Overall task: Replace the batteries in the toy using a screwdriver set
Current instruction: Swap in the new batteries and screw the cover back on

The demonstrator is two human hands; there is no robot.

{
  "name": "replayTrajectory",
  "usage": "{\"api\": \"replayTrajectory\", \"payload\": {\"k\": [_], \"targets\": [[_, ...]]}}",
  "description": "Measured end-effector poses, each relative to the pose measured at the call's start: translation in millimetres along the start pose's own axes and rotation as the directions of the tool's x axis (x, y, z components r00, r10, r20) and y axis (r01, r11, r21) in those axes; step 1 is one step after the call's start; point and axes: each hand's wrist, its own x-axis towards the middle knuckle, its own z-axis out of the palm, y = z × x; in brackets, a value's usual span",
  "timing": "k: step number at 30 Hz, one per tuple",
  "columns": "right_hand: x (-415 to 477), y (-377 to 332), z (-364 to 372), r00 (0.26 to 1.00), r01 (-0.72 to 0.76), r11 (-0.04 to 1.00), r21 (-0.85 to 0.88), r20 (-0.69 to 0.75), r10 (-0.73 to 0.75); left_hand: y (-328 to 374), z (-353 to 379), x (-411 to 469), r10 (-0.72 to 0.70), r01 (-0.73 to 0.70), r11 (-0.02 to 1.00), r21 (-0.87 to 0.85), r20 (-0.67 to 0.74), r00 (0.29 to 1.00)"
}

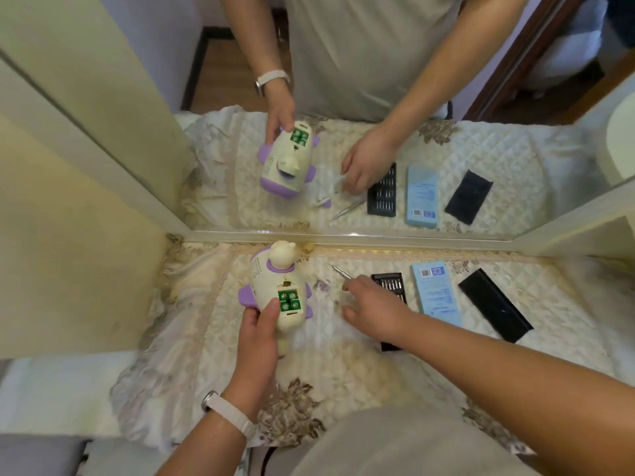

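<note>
Left hand: your left hand (259,324) grips the toy (275,280) from below, thumb next to the battery hole.
Right hand: your right hand (374,307) is spread out low over the cloth (343,365), holding nothing, apart from the left one.
Toy: cream and purple, belly up, hole open, green batteries (289,300) showing inside.
Screwdriver: your screwdriver (340,272) lies on the cloth just past your right fingers.
Tray: the black bit tray (390,283) is partly under your right wrist.
Beside it: a blue box (436,290), then a black lid (494,304).
</note>
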Motion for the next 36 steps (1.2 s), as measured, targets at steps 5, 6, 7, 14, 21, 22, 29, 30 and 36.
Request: {"api": "replayTrajectory", "payload": {"k": [5,6,7,14,21,22,29,30,36], "targets": [[43,-10,12,1.0,0.005,1.0,-0.005,0.015,-0.005,-1,-7,10,-0.035,0.034,0.999,-0.042,-0.028,0.999],[49,-12,13,1.0,-0.002,1.0,0.002,0.015,0.002,-1,-7,12,-0.037,0.036,0.998,-0.045,-0.023,0.999],[54,-14,15,1.0,-0.009,1.0,0.004,0.013,0.009,0,-7,13,-0.041,0.04,0.998,-0.047,-0.014,0.999],[60,-23,13,0.999,-0.032,0.984,0.174,-0.01,0.034,4,-9,21,-0.042,0.043,0.998,-0.05,0.03,0.999],[19,-27,-10,0.983,-0.164,0.813,0.558,0.02,0.184,8,-3,12,0.004,-0.001,0.998,-0.055,0.063,0.998],[10,-28,-14,0.98,-0.164,0.78,0.604,0.013,0.196,8,-1,8,0.015,-0.011,0.999,-0.052,0.076,0.997],[-60,-29,-33,0.957,-0.125,0.555,0.822,-0.047,0.286,5,14,-28,0.098,-0.102,0.995,0.014,0.158,0.983],[-69,-27,-34,0.958,-0.111,0.521,0.847,-0.049,0.283,4,16,-33,0.11,-0.117,0.993,0.026,0.175,0.978],[-115,-10,-44,0.964,-0.062,0.025,0.998,0.053,0.261,-9,32,-59,0.167,-0.186,0.981,0.052,0.251,0.953]]}}
